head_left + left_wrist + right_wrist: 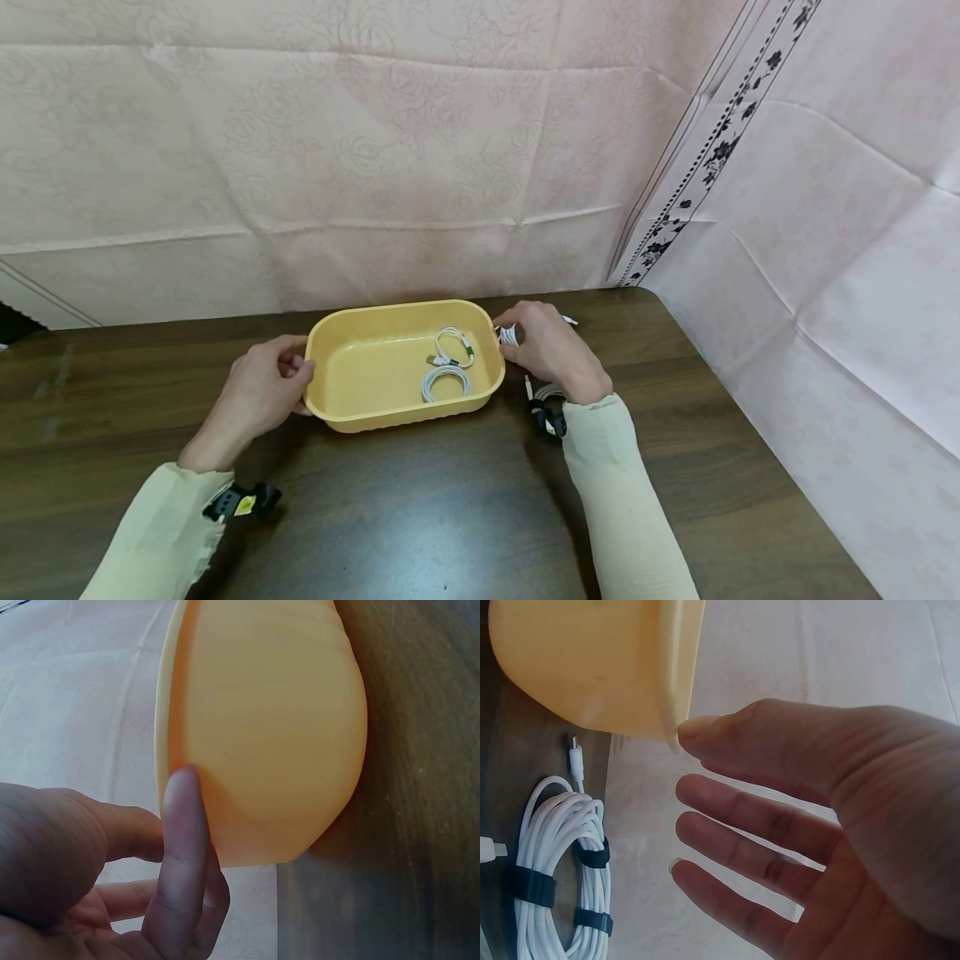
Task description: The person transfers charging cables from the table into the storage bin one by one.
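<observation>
A yellow plastic basket (382, 367) stands between my hands, two white coiled cables at its right end: a small USB cable (467, 345) and a round coil (447, 369). My left hand (262, 383) pinches the rim at the left end; its fingertip (182, 791) lies on the outer wall in the left wrist view. My right hand (547, 337) is at the other end, thumb (720, 731) at the rim and other fingers stretched out straight. Under this hand shows part of a white cable coil (509, 335). In the right wrist view a white cable bundle (555, 862) has dark straps.
The dark wooden table (420, 517) reaches back to a pale floral cloth (360, 167). More cloth (840, 275) hangs along the right side. A white plug (570, 320) pokes out beyond my right hand, and another coil (550, 391) lies by that wrist.
</observation>
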Demonstrator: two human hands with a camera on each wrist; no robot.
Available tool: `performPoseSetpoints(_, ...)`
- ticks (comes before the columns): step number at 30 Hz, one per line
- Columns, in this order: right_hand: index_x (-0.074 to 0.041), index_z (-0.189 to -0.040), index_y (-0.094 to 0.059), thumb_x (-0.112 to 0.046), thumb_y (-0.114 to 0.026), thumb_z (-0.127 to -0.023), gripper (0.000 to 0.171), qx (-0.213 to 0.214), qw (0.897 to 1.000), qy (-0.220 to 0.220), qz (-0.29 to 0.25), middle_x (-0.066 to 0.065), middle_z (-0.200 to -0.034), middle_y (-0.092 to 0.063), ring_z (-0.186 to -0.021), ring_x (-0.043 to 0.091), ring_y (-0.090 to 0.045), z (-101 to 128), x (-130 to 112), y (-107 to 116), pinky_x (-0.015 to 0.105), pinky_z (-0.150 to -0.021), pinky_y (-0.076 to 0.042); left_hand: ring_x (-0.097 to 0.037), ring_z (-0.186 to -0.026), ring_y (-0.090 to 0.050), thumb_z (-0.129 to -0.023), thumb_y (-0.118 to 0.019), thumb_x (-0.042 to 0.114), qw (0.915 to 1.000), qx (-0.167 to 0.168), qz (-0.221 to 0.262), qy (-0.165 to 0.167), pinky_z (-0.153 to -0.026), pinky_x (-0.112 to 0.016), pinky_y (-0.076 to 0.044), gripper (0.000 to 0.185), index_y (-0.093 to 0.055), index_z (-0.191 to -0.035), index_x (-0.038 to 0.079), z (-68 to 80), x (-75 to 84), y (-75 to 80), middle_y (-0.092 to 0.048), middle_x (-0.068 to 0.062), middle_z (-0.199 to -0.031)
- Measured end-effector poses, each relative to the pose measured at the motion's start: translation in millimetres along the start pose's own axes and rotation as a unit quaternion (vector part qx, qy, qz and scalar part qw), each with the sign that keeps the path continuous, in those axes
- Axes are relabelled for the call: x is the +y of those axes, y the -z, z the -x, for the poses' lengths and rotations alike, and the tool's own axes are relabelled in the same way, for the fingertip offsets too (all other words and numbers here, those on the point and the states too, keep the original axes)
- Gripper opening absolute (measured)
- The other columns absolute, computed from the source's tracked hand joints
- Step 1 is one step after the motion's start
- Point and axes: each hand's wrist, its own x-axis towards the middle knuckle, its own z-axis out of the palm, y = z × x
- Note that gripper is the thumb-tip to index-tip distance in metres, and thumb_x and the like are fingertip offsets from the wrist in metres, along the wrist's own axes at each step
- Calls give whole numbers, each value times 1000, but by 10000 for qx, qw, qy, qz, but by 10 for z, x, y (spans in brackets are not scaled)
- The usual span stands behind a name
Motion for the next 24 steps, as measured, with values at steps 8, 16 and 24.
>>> performPoseSetpoints(8, -7, -124, -73, -15, -71, -92, 33, 51, 9998, -190, 3, 11, -126, -71, -119, 24, -63, 10, 33, 8, 41, -105, -53, -14, -67, -66, -103, -53, 12, 10000, -17, -28, 9, -61, -31, -64, 50, -42, -147, -9, -4, 2, 0, -59, -24, -108)
performPoseSetpoints(16, -6, -127, -71, -14, -68, -94, 34, -45, 9995, -303, 24, 12, -128, -69, -123, 28, -62, -6, 66, -13, 42, -107, -52, -14, -66, -66, -104, -53, 12, 10000, -33, -14, 41, -60, -30, -63, 49, -43, -147, -9, -5, -4, -5, -59, -23, -107)
performPoseSetpoints(24, -6, -127, -71, -17, -70, -94, 35, -31, 9996, -228, 175, 12, -128, -69, -123, 28, -62, 0, 109, -49, 45, -108, -51, -15, -67, -68, -103, -51, 10, 9998, 21, 166, -123, -59, -32, -64, 48, -44, -146, -11, 5, -8, 0, -60, -23, -106)
